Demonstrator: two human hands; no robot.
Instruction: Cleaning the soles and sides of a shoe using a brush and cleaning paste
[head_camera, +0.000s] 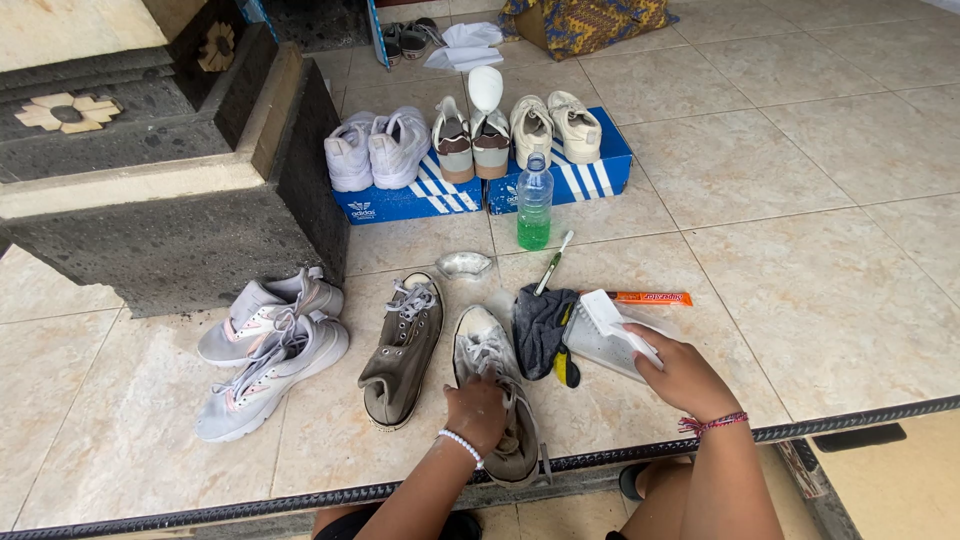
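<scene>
My left hand (476, 412) grips a dirty grey canvas sneaker (492, 380) by its laces and tongue; the shoe lies on the tiled floor in front of me. Its mate (403, 350) lies just to the left, untouched. My right hand (683, 378) is closed on the handle of a white scrub brush (612, 320), which rests over a clear plastic sheet (600, 352). A dark grey cloth (540, 328) lies between the two hands.
A toothbrush (553, 264), an orange tube (650, 298), a small glass bowl (464, 265) and a bottle of green liquid (534, 203) stand ahead. Pale sneakers (262, 352) lie left. More shoes sit on two blue boxes (480, 192). A dark stone pillar base (170, 190) rises at left.
</scene>
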